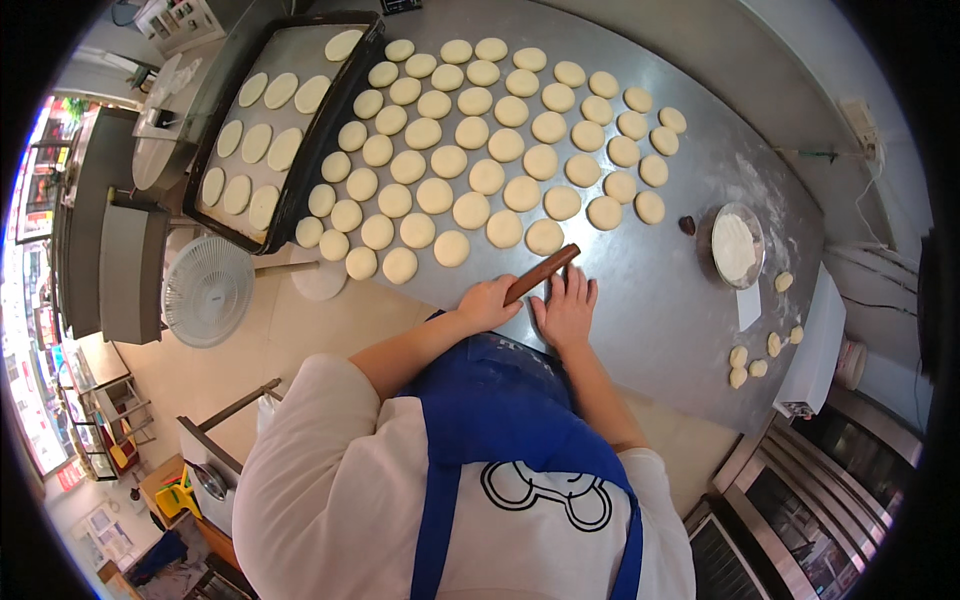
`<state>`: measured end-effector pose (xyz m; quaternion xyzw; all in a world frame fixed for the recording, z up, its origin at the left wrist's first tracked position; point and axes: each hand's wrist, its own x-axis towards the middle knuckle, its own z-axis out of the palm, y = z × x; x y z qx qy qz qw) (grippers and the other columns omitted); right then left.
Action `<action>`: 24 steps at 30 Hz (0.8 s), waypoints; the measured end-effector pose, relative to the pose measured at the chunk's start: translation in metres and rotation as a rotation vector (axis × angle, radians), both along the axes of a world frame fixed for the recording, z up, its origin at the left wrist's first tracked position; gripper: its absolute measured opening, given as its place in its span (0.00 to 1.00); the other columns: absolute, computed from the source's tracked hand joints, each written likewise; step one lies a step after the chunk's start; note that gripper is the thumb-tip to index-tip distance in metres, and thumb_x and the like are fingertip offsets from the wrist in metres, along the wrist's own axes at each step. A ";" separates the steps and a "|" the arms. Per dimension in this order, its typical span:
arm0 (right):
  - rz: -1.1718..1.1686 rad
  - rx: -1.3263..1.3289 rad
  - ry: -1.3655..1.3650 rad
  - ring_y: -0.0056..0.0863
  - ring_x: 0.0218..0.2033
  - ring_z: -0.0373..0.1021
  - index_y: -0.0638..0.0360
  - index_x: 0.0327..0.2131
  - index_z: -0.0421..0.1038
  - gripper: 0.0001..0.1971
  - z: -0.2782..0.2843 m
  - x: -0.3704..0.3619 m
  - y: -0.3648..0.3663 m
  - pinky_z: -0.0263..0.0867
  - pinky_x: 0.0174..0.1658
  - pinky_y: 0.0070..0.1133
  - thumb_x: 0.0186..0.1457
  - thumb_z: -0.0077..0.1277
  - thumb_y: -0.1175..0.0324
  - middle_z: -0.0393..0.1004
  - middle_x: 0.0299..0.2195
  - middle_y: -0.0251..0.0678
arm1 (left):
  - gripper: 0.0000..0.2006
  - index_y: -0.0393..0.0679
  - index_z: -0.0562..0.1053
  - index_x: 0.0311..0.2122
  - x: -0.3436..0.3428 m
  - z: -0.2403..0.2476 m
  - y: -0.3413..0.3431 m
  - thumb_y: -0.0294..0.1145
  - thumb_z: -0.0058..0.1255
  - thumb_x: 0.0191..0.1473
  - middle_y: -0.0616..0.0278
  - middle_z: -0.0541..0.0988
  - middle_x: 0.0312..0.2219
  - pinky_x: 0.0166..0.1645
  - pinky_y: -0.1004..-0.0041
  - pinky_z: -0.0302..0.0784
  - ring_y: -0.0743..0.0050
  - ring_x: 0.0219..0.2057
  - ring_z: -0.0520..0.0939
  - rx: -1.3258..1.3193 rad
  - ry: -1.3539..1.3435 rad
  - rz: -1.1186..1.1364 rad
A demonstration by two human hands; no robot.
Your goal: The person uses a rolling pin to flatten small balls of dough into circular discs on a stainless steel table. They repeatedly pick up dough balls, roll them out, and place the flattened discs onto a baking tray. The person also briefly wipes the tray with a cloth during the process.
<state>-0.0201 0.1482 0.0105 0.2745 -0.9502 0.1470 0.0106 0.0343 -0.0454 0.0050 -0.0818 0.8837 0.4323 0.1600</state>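
Head: hands (530, 305) roll smooth wooden pin (541, 274).

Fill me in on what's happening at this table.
A person in a blue apron works a wooden rolling pin on a floured steel table. The left hand grips one end of the pin; the right hand lies flat beside it. Rows of round dough pieces cover the table ahead, and flattened ovals fill a tray at the left. A flour bowl sits to the right.
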 end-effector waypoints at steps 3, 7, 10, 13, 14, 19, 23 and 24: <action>-0.057 -0.050 -0.079 0.47 0.66 0.54 0.55 0.57 0.66 0.30 -0.021 -0.005 0.000 0.42 0.69 0.49 0.56 0.55 0.50 0.57 0.65 0.48 | 0.22 0.44 0.73 0.49 0.000 -0.006 -0.002 0.42 0.61 0.52 0.44 0.82 0.33 0.41 0.51 0.79 0.39 0.36 0.83 -0.027 0.016 -0.014; -0.181 -0.095 -0.124 0.47 0.65 0.55 0.57 0.59 0.64 0.30 -0.031 -0.022 0.006 0.42 0.69 0.50 0.57 0.54 0.52 0.59 0.63 0.48 | 0.21 0.45 0.73 0.49 0.002 -0.003 -0.002 0.42 0.61 0.52 0.45 0.82 0.33 0.41 0.51 0.79 0.40 0.36 0.83 0.013 0.003 0.006; -0.194 -0.065 -0.029 0.48 0.63 0.57 0.59 0.58 0.64 0.30 -0.027 -0.020 0.004 0.44 0.68 0.49 0.56 0.54 0.52 0.61 0.60 0.48 | 0.21 0.46 0.73 0.49 0.006 0.006 -0.003 0.42 0.61 0.52 0.45 0.82 0.33 0.41 0.51 0.78 0.40 0.36 0.83 -0.022 -0.005 -0.007; -0.198 -0.086 -0.068 0.48 0.63 0.56 0.59 0.59 0.63 0.31 -0.030 -0.030 0.002 0.43 0.68 0.49 0.56 0.54 0.52 0.60 0.61 0.49 | 0.22 0.46 0.73 0.50 0.006 -0.002 -0.002 0.43 0.61 0.52 0.45 0.82 0.33 0.41 0.51 0.78 0.40 0.37 0.83 0.006 0.040 0.033; -0.226 -0.141 -0.082 0.48 0.64 0.55 0.59 0.59 0.63 0.32 -0.035 -0.029 -0.003 0.43 0.68 0.50 0.56 0.54 0.51 0.59 0.62 0.50 | 0.22 0.46 0.73 0.50 0.005 -0.004 -0.004 0.43 0.60 0.53 0.45 0.82 0.34 0.42 0.51 0.79 0.40 0.37 0.83 0.026 0.047 0.044; -0.268 -0.182 0.017 0.51 0.68 0.50 0.58 0.61 0.62 0.34 -0.031 -0.017 -0.011 0.43 0.68 0.52 0.55 0.56 0.50 0.53 0.66 0.54 | 0.23 0.45 0.72 0.52 0.003 0.004 0.000 0.42 0.60 0.53 0.45 0.82 0.35 0.43 0.50 0.79 0.39 0.38 0.83 -0.010 -0.012 0.027; -0.182 -0.162 -0.100 0.52 0.68 0.50 0.53 0.64 0.60 0.37 -0.009 -0.013 -0.002 0.43 0.68 0.54 0.54 0.58 0.50 0.52 0.66 0.55 | 0.23 0.46 0.72 0.53 0.003 -0.005 0.008 0.40 0.60 0.53 0.45 0.82 0.37 0.44 0.51 0.79 0.40 0.39 0.83 -0.035 0.029 -0.022; -0.170 -0.229 -0.048 0.52 0.68 0.49 0.52 0.64 0.59 0.38 -0.018 -0.020 0.001 0.43 0.67 0.55 0.53 0.59 0.50 0.52 0.66 0.55 | 0.23 0.46 0.72 0.54 0.001 0.004 0.012 0.39 0.59 0.53 0.45 0.82 0.37 0.44 0.52 0.79 0.40 0.39 0.83 -0.078 0.050 -0.079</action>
